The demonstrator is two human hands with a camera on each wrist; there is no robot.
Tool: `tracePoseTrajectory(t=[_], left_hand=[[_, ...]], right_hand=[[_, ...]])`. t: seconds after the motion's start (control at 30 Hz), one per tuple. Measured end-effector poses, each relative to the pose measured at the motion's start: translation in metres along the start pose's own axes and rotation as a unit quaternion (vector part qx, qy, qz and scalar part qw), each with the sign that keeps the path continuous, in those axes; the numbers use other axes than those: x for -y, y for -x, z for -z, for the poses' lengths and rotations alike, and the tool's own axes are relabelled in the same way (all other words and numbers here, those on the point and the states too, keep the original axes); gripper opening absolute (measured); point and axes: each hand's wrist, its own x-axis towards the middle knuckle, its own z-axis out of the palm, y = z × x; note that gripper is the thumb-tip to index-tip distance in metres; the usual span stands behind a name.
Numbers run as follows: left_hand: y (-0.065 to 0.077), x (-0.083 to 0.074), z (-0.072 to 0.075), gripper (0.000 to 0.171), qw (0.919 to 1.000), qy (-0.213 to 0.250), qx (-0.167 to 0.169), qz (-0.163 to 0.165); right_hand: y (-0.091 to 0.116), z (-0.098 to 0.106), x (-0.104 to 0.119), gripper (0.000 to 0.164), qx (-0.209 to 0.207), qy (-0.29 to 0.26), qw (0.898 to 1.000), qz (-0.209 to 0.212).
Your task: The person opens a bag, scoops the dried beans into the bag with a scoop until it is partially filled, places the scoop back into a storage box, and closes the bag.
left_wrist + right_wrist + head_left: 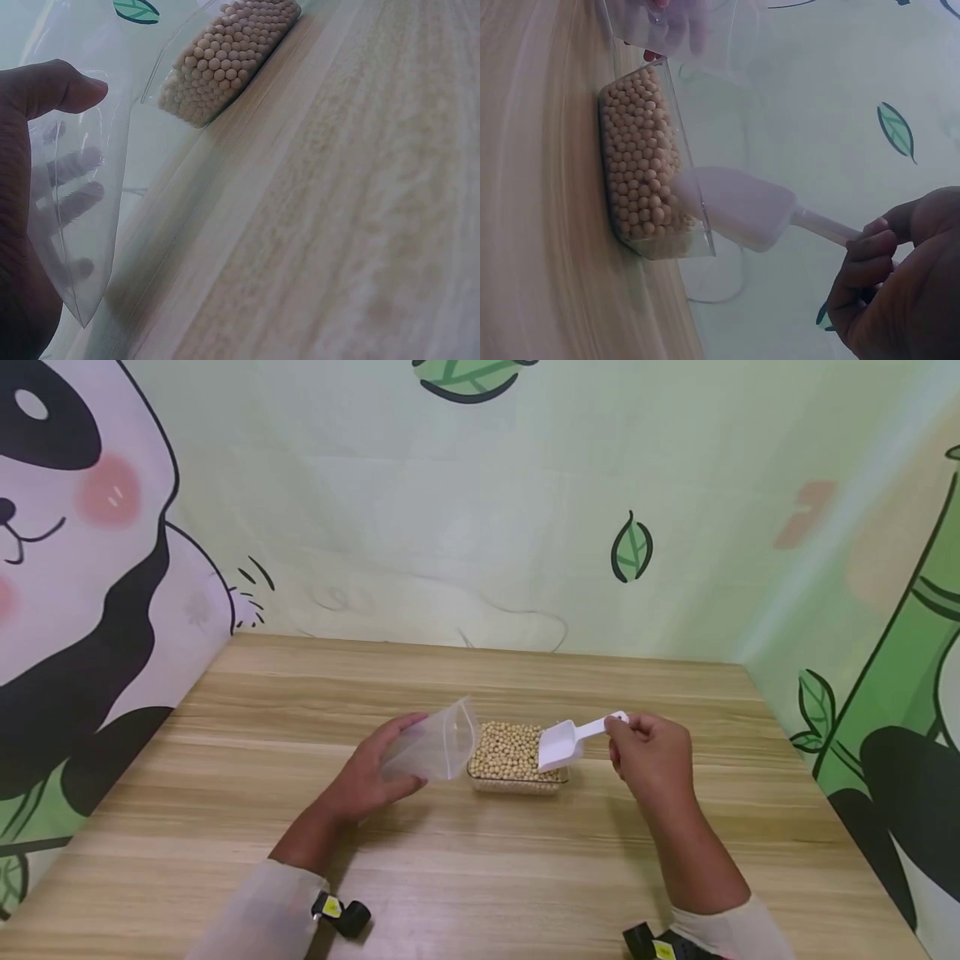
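A clear zip-lock bag (431, 743) is held in my left hand (372, 777), its mouth facing right toward a clear plastic box (517, 786). Thumb on one side and fingers on the other, seen through the film in the left wrist view, the hand spreads round the bag (82, 187). Pale round soybeans (506, 752) fill the box. My right hand (654, 758) pinches the handle of a white plastic scoop (558, 746). The scoop tilts down to the left, its front edge among the beans at the box's right end, as the right wrist view also shows.
The box stands on a wood-grain table (525, 877), which meets a printed wall (450, 527) at the back. Panda and bamboo pictures cover the side walls. A small black camera sits on each wrist, the left camera (348, 917) near the front edge of view.
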Motion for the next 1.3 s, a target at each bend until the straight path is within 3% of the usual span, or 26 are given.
tracePoseTrajectory(t=[0.27, 0.57, 0.77, 1.0, 1.3], left_hand=[[0.0, 0.0, -0.001, 0.08, 0.9995, -0.02, -0.001, -0.024], [-0.001, -0.003, 0.0, 0.08, 0.9994, -0.023, 0.0, -0.025], [0.0, -0.002, 0.0, 0.08, 0.9996, -0.016, 0.002, -0.022], [0.001, -0.001, -0.001, 0.081, 0.9997, -0.012, 0.002, -0.019], [0.001, -0.001, 0.0, 0.081, 0.9995, -0.018, 0.0, -0.025]], right_hand=[[-0.002, -0.005, -0.009, 0.027, -0.033, -0.103, 0.994, -0.019], [-0.003, -0.016, -0.018, 0.027, -0.065, -0.136, 0.989, 0.002], [-0.004, -0.019, -0.023, 0.027, -0.049, -0.156, 0.986, -0.029], [-0.009, -0.021, -0.034, 0.035, -0.02, -0.226, 0.971, -0.071], [-0.017, -0.024, -0.044, 0.035, 0.034, -0.273, 0.954, -0.116]])
